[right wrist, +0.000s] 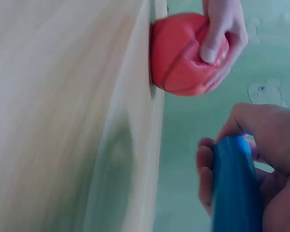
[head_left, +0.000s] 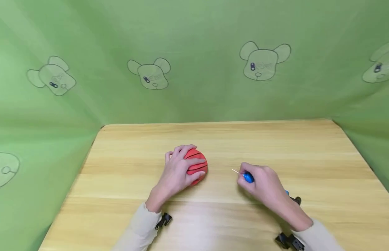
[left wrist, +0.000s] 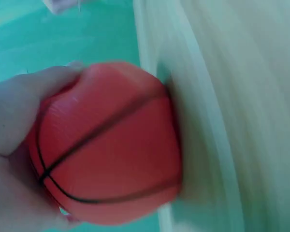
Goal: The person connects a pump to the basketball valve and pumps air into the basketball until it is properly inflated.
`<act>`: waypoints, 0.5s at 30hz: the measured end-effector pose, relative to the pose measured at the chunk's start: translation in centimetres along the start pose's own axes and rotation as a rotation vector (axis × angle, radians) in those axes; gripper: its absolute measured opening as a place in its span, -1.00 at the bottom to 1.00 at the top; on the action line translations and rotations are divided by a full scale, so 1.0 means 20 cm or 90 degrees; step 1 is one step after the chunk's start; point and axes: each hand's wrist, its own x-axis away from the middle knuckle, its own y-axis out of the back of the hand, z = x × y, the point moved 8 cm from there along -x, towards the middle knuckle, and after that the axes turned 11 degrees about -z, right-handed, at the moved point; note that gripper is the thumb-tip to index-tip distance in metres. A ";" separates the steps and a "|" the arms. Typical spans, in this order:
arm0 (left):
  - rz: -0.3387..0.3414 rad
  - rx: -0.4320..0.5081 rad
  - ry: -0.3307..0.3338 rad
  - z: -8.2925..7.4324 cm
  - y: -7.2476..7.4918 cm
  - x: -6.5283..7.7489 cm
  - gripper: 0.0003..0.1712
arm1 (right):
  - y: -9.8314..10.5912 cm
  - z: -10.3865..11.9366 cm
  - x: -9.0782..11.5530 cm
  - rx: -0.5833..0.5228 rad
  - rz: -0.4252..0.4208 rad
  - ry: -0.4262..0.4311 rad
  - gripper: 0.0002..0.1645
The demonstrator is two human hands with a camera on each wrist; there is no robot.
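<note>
A red toy basketball with black lines rests on the wooden table, left of the middle. My left hand grips it from its left side, fingers spread over the top. Under the thumb the ball's skin looks dented in the right wrist view, and it bulges against the tabletop in the left wrist view. To the right, my right hand holds a blue ball pump above the table. The pump's thin needle points toward the ball, a gap apart from it. A black handle end shows behind the wrist.
The light wooden table reaches back to a green cloth with printed bear heads, which also hangs at both sides. Black camera mounts sit at both wrists, the left mount and the right mount, close over the tabletop.
</note>
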 end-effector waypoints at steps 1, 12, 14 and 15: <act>0.006 0.009 0.000 0.00 0.00 0.00 -0.64 | 0.00 -0.01 0.00 -0.006 0.002 0.000 -0.70; 0.016 -0.021 -0.022 -0.05 -0.01 0.01 -0.35 | -0.06 -0.03 -0.04 -0.059 0.022 -0.022 -0.83; 0.017 -0.035 -0.025 -0.05 -0.01 0.02 -0.29 | -0.08 -0.05 -0.05 -0.058 0.020 -0.033 -0.85; 0.016 -0.039 -0.026 -0.05 -0.01 0.02 -0.25 | -0.09 -0.06 -0.06 -0.056 0.020 -0.039 -0.86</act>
